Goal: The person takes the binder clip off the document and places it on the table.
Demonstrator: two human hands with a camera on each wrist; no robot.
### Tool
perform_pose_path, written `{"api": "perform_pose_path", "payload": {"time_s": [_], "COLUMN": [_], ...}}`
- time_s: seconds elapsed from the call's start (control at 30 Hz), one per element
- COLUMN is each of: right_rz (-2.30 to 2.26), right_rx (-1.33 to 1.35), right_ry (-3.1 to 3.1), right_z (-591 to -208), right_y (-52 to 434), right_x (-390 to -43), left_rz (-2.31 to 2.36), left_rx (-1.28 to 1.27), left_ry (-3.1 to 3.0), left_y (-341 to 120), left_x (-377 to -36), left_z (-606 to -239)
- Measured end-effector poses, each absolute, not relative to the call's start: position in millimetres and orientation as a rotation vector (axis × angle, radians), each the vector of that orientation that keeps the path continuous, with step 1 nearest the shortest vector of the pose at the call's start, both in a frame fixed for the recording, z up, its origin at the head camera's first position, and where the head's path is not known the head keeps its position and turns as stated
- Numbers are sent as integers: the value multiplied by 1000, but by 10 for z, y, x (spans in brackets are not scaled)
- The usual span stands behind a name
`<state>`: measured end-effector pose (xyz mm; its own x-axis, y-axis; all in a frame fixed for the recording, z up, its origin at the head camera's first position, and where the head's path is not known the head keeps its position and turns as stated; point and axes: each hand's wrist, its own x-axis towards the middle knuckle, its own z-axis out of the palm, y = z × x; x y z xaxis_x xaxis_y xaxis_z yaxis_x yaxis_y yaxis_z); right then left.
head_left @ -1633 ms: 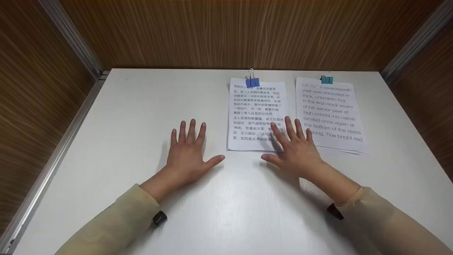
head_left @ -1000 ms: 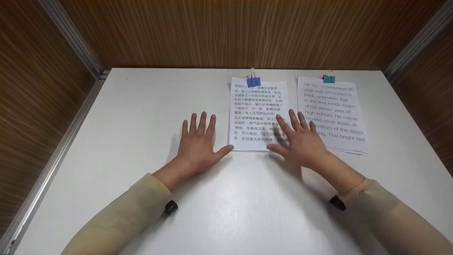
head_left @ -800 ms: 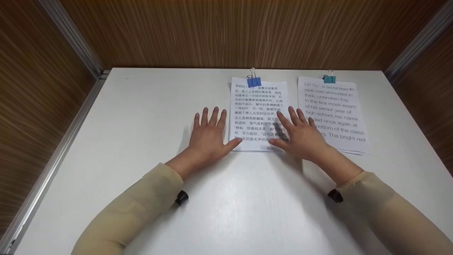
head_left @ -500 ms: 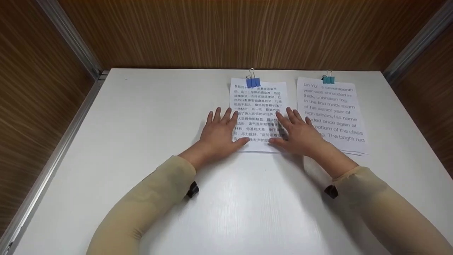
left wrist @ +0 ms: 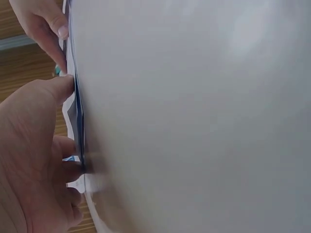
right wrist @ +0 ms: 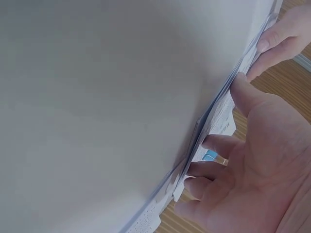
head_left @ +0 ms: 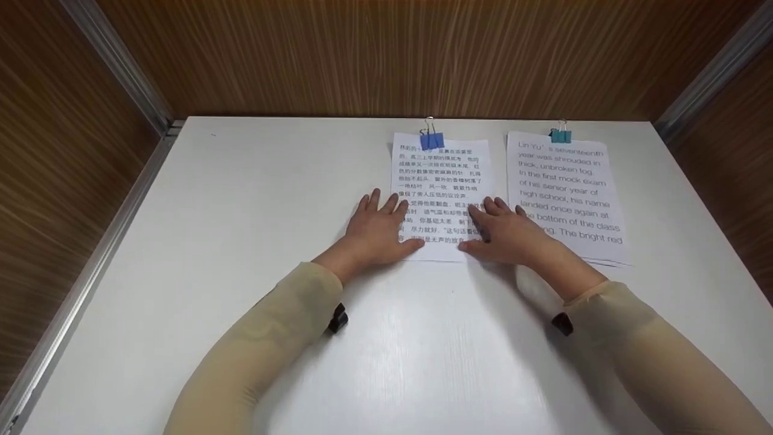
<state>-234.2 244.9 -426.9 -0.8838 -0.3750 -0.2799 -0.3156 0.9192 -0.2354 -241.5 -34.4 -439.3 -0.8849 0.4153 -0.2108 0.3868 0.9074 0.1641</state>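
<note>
A stack of printed sheets (head_left: 438, 175), held at its top by a blue binder clip (head_left: 432, 141), lies on the white table. My left hand (head_left: 374, 232) grips its lower left side, thumb over the sheets and fingers bent at the side edge. Opposite it, my right hand (head_left: 507, 232) grips the lower right side with bent fingers. Both wrist views show the sheets' edges (left wrist: 77, 116) slightly bowed and parted between thumb and fingers; in the right wrist view, part of the stack (right wrist: 214, 114) stands a little off the table. Some fingertips are hidden.
Just right of the gripped stack lies a second stack with English print (head_left: 561, 193), under a teal binder clip (head_left: 561, 136). A wood-grain panel (head_left: 386, 60) rises behind the white table (head_left: 392, 362), with more panels at both sides.
My left hand has moved right and forward onto the left stack's edge. My right hand has shifted slightly, and the fingers of both hands have bent. The stacks look unmoved.
</note>
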Motion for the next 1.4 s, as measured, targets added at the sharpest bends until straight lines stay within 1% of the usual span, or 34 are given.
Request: {"api": "perform_pose_path", "payload": {"time_s": [0.33, 0.5, 0.8, 1.13, 1.4], "right_rz": [-285, -295, -288, -264, -244], "right_rx": [-502, -497, -521, -560, -601], "right_ry": [2762, 2758, 2764, 2793, 2816], "right_z": [-4276, -4279, -4274, -4266, -4256], "right_y": [2455, 2432, 2384, 2318, 2256], "right_x": [-2311, -2264, -2117, -1868, -1674], "left_rz": [205, 234, 259, 224, 197], "left_rx": [619, 632, 676, 736, 705], "left_ry": [2810, 2792, 2788, 2792, 2763], "left_y": [-327, -347, -389, -451, -498], "left_x": [-2435, -2394, -2219, -1979, -1799], "left_z": [-4374, -4359, -4338, -4314, -4292]}}
